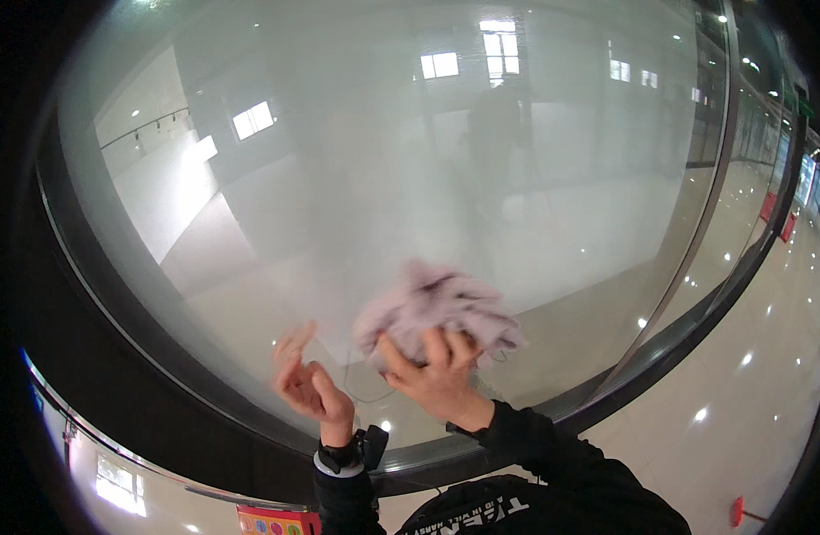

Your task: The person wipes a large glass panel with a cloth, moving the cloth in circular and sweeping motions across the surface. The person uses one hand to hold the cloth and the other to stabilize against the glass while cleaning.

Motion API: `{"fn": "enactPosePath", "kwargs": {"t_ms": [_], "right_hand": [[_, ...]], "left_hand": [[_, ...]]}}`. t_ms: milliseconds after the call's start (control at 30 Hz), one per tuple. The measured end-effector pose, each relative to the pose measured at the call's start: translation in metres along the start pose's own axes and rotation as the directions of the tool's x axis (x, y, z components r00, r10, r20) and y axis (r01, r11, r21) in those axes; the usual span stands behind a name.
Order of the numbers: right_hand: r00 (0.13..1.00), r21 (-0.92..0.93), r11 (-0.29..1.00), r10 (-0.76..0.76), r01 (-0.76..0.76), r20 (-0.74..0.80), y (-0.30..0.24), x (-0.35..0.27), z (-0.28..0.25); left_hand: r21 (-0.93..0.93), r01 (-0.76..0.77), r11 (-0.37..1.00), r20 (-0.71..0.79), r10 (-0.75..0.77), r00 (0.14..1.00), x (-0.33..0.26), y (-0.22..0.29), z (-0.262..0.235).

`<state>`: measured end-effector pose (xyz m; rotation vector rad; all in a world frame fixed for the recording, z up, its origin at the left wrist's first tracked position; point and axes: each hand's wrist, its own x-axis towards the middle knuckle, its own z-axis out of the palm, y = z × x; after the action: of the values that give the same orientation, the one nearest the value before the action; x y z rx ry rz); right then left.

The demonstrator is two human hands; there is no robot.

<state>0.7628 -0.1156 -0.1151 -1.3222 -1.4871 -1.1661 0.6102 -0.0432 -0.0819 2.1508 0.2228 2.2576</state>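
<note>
A crumpled pink cloth (pixel 441 308) is being gripped from below by the right hand (pixel 436 382), its longer axis being spread left to right before the glass pane (pixel 383 160); contact cannot be told. The blurred left hand (pixel 312 388), farther off, is being held empty and loosely open, while the pane is being bordered by a dark frame (pixel 178 401).
</note>
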Motion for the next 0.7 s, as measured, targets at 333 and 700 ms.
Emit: {"fn": "enactPosePath", "kwargs": {"t_ms": [333,700], "right_hand": [[0.895,-0.063,0.930,0.327,-0.362,-0.304,0.178,0.031,-0.035],[0.782,-0.154,0.838,0.401,-0.524,-0.477,0.262,0.022,-0.067]], "left_hand": [[0.648,-0.246,0.721,0.361,-0.007,0.933,-0.057,-0.024,0.003],[0.746,-0.280,0.604,0.329,0.031,0.944,-0.072,-0.033,0.010]]}}
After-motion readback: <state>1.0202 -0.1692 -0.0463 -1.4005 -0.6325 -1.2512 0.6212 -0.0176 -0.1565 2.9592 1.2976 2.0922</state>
